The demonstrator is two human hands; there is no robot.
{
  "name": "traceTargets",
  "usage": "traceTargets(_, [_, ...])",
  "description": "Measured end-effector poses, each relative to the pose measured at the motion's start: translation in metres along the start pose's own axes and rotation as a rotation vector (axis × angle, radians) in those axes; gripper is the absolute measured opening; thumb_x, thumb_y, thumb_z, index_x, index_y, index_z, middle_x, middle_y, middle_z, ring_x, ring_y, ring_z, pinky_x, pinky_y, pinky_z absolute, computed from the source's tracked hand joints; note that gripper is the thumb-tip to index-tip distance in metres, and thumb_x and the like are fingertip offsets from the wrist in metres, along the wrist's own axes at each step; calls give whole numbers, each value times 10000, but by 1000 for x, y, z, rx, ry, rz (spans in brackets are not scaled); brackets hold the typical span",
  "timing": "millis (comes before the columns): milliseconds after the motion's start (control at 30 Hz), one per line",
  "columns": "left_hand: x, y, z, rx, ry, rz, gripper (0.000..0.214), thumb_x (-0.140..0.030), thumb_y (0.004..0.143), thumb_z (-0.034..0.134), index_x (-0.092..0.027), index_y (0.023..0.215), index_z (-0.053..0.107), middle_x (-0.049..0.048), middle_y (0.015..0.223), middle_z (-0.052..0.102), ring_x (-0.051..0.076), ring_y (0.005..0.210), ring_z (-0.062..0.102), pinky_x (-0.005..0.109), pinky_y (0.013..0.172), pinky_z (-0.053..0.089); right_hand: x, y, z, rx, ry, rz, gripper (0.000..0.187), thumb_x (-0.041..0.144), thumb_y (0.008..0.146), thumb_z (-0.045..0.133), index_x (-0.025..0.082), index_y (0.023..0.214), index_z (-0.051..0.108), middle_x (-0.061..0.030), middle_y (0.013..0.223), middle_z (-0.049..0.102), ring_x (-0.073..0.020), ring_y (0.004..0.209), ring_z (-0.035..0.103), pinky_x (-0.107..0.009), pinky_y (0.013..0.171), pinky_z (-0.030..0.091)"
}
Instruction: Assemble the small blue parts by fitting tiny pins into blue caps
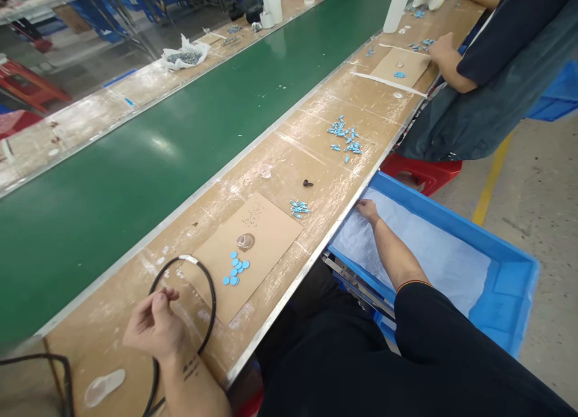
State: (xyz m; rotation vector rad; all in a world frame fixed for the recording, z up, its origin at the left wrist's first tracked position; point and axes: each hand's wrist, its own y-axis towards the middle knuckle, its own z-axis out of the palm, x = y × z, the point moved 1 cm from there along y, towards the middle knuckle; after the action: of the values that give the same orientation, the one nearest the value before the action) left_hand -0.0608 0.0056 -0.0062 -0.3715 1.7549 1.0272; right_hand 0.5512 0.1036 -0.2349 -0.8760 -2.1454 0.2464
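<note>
My left hand (pixel 156 325) is raised over the near end of the workbench, its fingers curled in towards the thumb. Whatever it may hold is too small to make out. A black cable (pixel 214 296) loops on the bench around that hand. Beyond lies a cardboard sheet (pixel 271 230) bearing several light-blue discs (pixel 233 271), a small clear round dish (pixel 245 241) and scattered tiny specks (pixel 251 214). My right hand (pixel 368 210) reaches into the blue tray (pixel 510 272), close to the bench edge, with fingers closed. Its fingertips are hidden, and no held item can be recognised.
Small blue parts lie in a pile (pixel 299 208) and a larger pile (pixel 347 138), with a black piece (pixel 307 183) between. A green conveyor belt (pixel 180 128) runs along the bench. A co-worker's arm (pixel 454 64) is at right, above a red stool (pixel 424 170).
</note>
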Motion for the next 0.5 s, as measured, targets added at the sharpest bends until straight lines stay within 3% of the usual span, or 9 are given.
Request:
traceTargets(167, [7,-1,-3,-19,-54,-74,216,-355,585,839,-202,637,697,-18,573,692,164,510,632,334,538,568,-9,3,1,22,30,3,353,413,997,705,154,1238,687,-78,1248,706,-223,1060,709,-402,889,635])
traceTargets(333, [11,-1,0,-76,18,51,217,-445,572,795,-255,581,690,-62,517,665,160,431,585,331,455,528,-15,7,4,23,61,-7,338,415,1009,691,156,1227,685,-76,1210,715,-202,1020,714,-385,867,638])
traceTargets(500, [12,-1,0,-43,66,53,293,-525,577,780,-253,599,673,-60,518,658,168,437,582,350,449,542,-20,10,7,-13,61,-50,322,418,1004,698,149,1183,699,-63,1156,727,-187,966,717,-358,825,637])
